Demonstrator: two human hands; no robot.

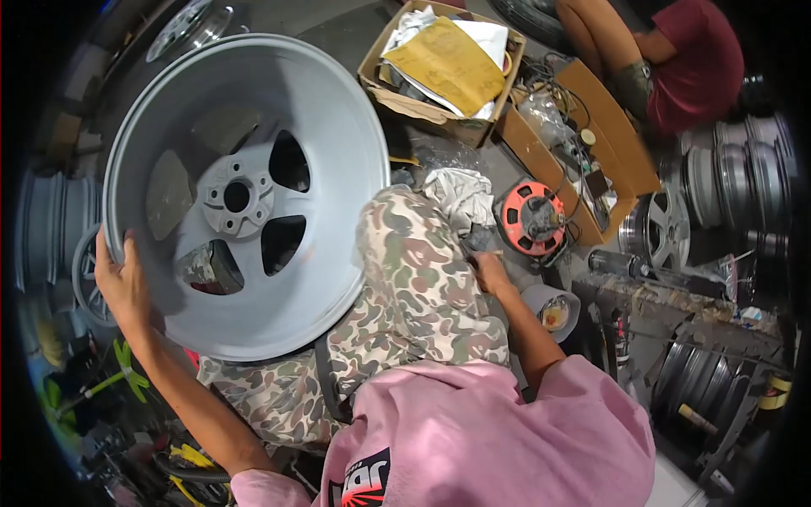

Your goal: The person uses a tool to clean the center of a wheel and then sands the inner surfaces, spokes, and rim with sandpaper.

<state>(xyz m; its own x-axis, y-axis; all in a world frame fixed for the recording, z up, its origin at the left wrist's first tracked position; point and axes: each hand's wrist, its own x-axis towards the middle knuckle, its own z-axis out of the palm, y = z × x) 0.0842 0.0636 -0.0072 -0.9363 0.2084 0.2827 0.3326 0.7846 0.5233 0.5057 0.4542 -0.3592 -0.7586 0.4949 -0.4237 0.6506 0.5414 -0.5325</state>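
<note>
A large grey wheel rim (329, 169) stands tilted against my camouflage-covered legs, its hollow side facing me and its spokes deep inside. My left hand (125, 283) grips the rim's left edge, thumb on the inner wall and fingers around the outside. My right hand (492, 275) is beside my right knee, fingers curled and partly hidden by the leg. A small dark grey piece (481, 240) shows right at its fingertips; I cannot tell whether the hand holds it. Just beyond lies a crumpled white cloth (459, 196).
A red cable reel (532, 218) sits right of the cloth. Behind are a cardboard box (490, 133) with papers and a long open carton (638, 160) of odds and ends. Another person (697, 63) crouches at the upper right. Stacked wheels (735, 182) line the right side.
</note>
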